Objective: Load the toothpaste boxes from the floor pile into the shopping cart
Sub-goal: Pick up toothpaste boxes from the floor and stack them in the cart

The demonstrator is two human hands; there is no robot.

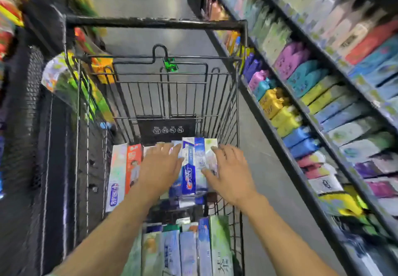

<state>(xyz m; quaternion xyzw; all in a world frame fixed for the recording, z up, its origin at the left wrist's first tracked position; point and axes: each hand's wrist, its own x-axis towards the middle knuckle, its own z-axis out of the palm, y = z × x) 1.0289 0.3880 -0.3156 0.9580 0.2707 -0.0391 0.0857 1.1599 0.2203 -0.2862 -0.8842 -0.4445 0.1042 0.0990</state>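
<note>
From the head camera, both arms are reaching down into the black wire shopping cart [233, 94], which is standing in a store aisle. The left hand [160, 165] is lying flat with fingers spread and straight on the toothpaste boxes [189, 168] stacked at the far end of the basket, and the right hand [231, 172] is resting the same way just beside it, fingers loose and apart, neither one curling round a box. Between the two hands a blue and white box is showing. A white box [116, 178] and an orange box [133, 163] are lying left of them. More boxes [193, 250] are standing on end nearer the person. Shelves [323, 107] of coloured packs are running along the right; everything is motion-blurred.
</note>
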